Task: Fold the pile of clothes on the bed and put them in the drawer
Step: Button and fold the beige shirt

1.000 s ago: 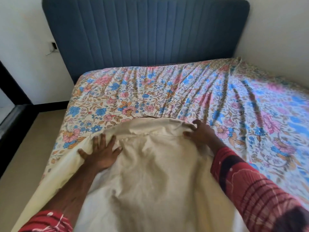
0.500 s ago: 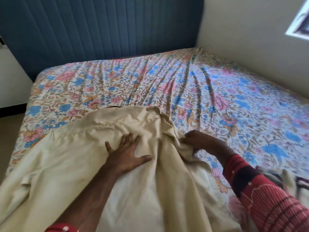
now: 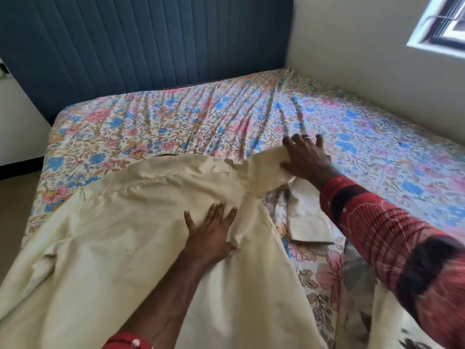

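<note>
On the floral bed sheet (image 3: 176, 127), cream shirt (image 3: 113, 235) spread flat, collar toward headboard (image 3: 141, 39). Left hand (image 3: 211, 230) flat, fingers straight, pressing shirt's middle. Right hand (image 3: 305, 157) splayed, pressing the sleeve (image 3: 266, 167) outward, gripping nothing.

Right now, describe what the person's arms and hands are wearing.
The right arm wears a long sleeve in red with dark bands, fine stripes and a pale floral print. The right hand has a ring on one of its fingers. The left hand and forearm are bare, with only a red cuff with white dots showing.
</note>
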A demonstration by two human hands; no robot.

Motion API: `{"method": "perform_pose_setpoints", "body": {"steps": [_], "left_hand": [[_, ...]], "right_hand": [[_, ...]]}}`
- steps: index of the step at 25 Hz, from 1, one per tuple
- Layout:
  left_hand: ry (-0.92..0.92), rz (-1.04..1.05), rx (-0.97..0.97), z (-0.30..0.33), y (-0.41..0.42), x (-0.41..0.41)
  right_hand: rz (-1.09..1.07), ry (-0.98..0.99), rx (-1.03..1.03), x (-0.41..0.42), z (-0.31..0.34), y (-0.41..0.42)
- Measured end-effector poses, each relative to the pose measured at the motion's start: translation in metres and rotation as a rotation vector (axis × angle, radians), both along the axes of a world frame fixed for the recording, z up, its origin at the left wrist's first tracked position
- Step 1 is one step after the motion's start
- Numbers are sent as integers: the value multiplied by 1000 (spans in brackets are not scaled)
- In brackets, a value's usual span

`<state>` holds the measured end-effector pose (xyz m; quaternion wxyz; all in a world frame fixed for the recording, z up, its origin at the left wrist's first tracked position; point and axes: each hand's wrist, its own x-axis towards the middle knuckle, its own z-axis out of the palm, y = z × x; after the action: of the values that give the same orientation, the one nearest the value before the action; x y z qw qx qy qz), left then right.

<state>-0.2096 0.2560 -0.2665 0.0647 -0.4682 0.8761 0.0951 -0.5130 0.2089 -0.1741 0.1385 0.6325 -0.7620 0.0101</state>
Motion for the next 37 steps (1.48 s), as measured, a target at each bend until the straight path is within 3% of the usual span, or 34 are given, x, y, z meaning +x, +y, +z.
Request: {"method": "perform_pose_setpoints", "body": {"steps": [2,4,6,8,11,18,21,23,25,26,28,29,31,32,35,37], "left_hand": [[14,-8,-18,-2,13,-1],[18,-44,-46,-3,28,-3],[21,-92,-13,-1,45,-7],[29,-131,68,-2,69,-7],[66,-122,118,-16,107,2],[184,-120,98,-13,165,42],[536,126,6,2,179,104],[678,289,-194,13,186,156],[652,517,-409,22,194,206],[557,686,-427,23,200,227],[307,1030,-217,18,214,262],[295,1124,-18,14,222,276],[584,1165,315,7,235,289],[689,1167,380,5,241,292],[800,1147,371,-2,250,298],[1068,1145,454,-3,254,296]], "right_hand": [[-88,-185,-49,26,-20,25],[-180,-531,-70,56,-43,63],[-243,-733,138,88,-67,108],[-286,-740,286,115,-80,155],[-368,-777,316,137,-88,216],[-335,-915,236,148,-86,321],[-354,-1047,123,147,-87,352],[-346,-1122,54,158,-87,358],[-310,-1135,2,172,-85,360],[-274,-1125,-42,177,-84,361],[-247,-1128,-133,180,-85,364],[-263,-1153,-169,181,-87,367],[-307,-1243,-234,181,-91,371],[-320,-1303,-249,180,-92,373],[-281,-1492,-264,182,-86,384],[-261,-1572,-246,180,-82,388]]}}
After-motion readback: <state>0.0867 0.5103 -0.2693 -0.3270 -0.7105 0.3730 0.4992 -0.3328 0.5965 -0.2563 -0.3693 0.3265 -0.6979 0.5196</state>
